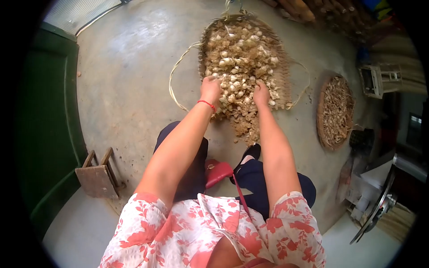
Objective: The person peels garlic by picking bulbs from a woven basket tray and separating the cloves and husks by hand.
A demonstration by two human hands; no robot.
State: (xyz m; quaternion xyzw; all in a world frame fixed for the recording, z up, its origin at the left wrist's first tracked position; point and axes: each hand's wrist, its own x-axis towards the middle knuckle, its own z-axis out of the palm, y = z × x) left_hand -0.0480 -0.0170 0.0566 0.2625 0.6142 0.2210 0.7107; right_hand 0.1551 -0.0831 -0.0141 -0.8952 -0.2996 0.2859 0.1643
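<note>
A scoop-shaped woven basket (284, 82) lies on the floor in front of me, heaped with garlic bulbs (237, 82) and their dry stalks and roots. At the left of the heap, my left hand (211, 90), with a red string at the wrist, is closed on garlic. Across from it, my right hand (262, 94) grips garlic at the right side of the pile. The fingertips of both hands are partly hidden. Loose dry pieces (246, 127) spill over the near edge towards my feet. A looped cord handle (171, 80) stands out at the left.
On the right stands a round flat basket (320, 111) of dry, pale pieces. A small wooden stool (96, 181) is at the left, near a green door (53, 111). A red purse (217, 173) hangs between my knees. Stacked wood (297, 10) lies at the back.
</note>
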